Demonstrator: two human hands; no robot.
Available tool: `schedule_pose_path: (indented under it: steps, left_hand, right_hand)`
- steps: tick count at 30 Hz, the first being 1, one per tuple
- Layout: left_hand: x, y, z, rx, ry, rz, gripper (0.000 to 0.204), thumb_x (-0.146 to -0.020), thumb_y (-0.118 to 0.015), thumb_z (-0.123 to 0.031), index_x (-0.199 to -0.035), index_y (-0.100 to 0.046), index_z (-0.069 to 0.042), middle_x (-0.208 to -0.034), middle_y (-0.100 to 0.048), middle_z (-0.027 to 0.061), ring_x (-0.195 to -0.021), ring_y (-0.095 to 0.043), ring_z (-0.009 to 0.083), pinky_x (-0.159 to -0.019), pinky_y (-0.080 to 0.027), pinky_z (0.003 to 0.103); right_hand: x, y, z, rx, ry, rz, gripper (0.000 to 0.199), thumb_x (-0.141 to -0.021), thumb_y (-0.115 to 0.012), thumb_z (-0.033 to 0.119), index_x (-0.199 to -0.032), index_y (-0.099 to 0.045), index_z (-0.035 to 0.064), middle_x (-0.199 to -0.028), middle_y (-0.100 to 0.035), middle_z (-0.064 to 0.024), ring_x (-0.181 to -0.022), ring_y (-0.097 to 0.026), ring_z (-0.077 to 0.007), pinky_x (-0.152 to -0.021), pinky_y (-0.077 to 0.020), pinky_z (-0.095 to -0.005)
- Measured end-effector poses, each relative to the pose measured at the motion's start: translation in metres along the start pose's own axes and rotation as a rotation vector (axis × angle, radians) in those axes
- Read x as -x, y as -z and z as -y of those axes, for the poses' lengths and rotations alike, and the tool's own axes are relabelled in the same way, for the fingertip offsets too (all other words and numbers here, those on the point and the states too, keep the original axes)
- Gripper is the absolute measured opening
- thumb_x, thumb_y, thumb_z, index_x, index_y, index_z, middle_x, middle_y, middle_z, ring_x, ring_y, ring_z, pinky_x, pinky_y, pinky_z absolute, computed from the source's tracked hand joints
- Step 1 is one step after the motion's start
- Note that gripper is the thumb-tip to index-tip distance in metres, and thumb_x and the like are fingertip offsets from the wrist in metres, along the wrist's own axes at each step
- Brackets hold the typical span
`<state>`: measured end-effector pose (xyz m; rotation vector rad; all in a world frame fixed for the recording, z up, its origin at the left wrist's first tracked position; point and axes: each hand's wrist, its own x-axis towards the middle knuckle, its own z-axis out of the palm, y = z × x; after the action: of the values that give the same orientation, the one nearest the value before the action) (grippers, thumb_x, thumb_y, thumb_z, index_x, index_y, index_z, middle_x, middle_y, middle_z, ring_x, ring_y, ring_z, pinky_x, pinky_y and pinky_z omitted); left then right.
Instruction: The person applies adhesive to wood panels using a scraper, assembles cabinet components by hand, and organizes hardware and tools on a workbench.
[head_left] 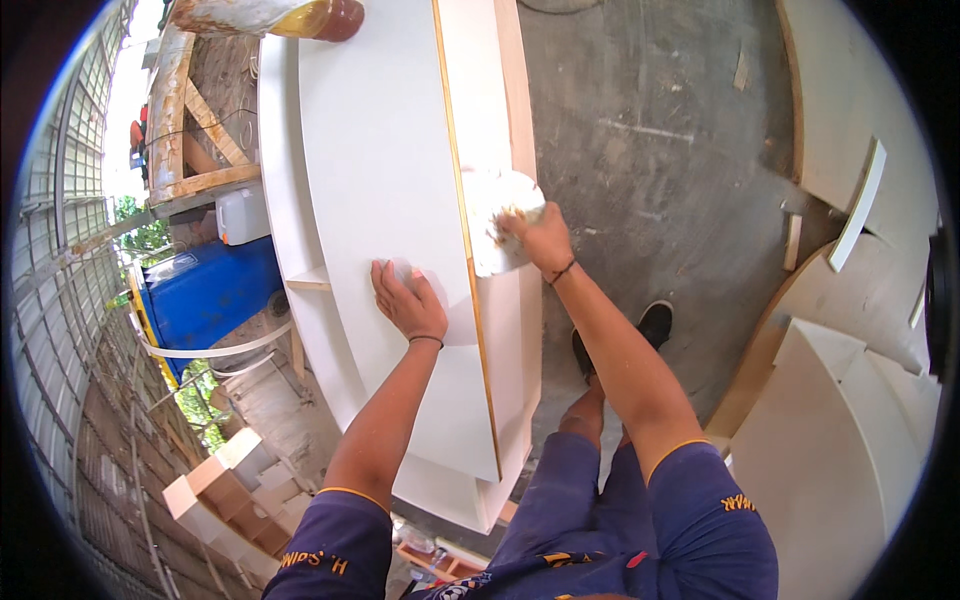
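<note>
A long white panel (pixel 385 150) lies on top of a white cabinet carcass (pixel 520 380). A yellowish-brown strip (pixel 455 150) runs along the panel's right edge. My left hand (pixel 408 300) rests on the panel with its fingers stretched out and holds nothing. At that right edge, my right hand (pixel 540 240) is closed on a white, rounded thing with brown stains (pixel 500 205). Glare washes it out, and I cannot tell whether it is a cloth or a container. A smeared container with yellow and brown contents (pixel 310 20) is at the panel's far end.
Grey concrete floor (pixel 640 130) lies to the right, with my shoe (pixel 655 322) beside the cabinet. White boards (pixel 840 430) stand further right. On the left are a blue bin (pixel 215 300), a white jug (pixel 242 215), a wooden frame (pixel 175 110) and a wire-mesh wall (pixel 80 250).
</note>
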<state>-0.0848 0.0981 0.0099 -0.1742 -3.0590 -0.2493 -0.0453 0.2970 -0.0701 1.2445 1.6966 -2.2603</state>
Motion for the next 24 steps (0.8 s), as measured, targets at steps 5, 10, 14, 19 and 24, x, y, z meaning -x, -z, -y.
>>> schedule_pose_path:
  steps: [5, 10, 14, 19, 24]
  left_hand:
    - [0.003, -0.002, 0.004, 0.016, 0.052, 0.023, 0.046, -0.090, -0.047, -0.025, -0.131, -0.036, -0.006, -0.147, -0.025, 0.0131, -0.136, -0.023, 0.0311, -0.111, -0.013, 0.051]
    - [0.001, 0.000, -0.002, -0.005, 0.028, 0.010, 0.049, -0.087, -0.050, -0.027, -0.129, -0.037, -0.006, -0.146, -0.026, 0.0132, -0.137, -0.022, 0.0305, -0.110, -0.014, 0.053]
    - [0.001, 0.003, -0.001, -0.003, 0.050, 0.025, 0.048, -0.086, -0.050, -0.026, -0.127, -0.039, -0.005, -0.145, -0.027, 0.0140, -0.137, -0.022, 0.0312, -0.110, -0.015, 0.053]
    - [0.001, 0.011, -0.008, -0.010, 0.066, 0.059, 0.050, -0.084, -0.051, -0.026, -0.128, -0.038, -0.004, -0.145, -0.027, 0.0160, -0.136, -0.022, 0.0325, -0.109, -0.016, 0.054]
    - [0.001, 0.011, -0.007, 0.005, 0.054, 0.109, 0.052, -0.085, -0.050, -0.029, -0.128, -0.036, -0.004, -0.145, -0.026, 0.0189, -0.136, -0.020, 0.0372, -0.109, -0.013, 0.056]
  right_hand:
    - [0.031, 0.059, 0.002, 0.131, -0.045, -0.105, 0.057, -0.066, -0.078, 0.029, -0.100, -0.051, -0.0094, -0.095, -0.059, -0.0183, -0.087, -0.061, -0.0243, -0.075, -0.0492, -0.0342]
    - [0.050, 0.132, -0.033, -0.183, -0.074, -0.149, 0.044, -0.079, -0.072, 0.023, -0.105, -0.052, -0.0067, -0.099, -0.060, -0.0131, -0.086, -0.059, -0.0179, -0.075, -0.0490, -0.0315]
    - [0.087, 0.179, 0.005, -0.345, -0.130, -0.158, 0.034, -0.086, -0.061, 0.012, -0.115, -0.051, -0.0023, -0.107, -0.060, -0.0091, -0.094, -0.060, -0.0187, -0.081, -0.0490, -0.0326]
    - [0.087, 0.237, 0.052, -0.689, -0.324, -0.134, 0.033, -0.087, -0.050, 0.015, -0.118, -0.051, 0.0032, -0.111, -0.059, -0.0083, -0.095, -0.060, -0.0237, -0.081, -0.0484, -0.0372]
    - [0.046, 0.263, 0.068, -0.933, -0.302, 0.069, 0.034, -0.082, -0.045, 0.021, -0.114, -0.054, 0.0122, -0.103, -0.064, -0.0020, -0.090, -0.060, -0.0208, -0.073, -0.0440, -0.0379]
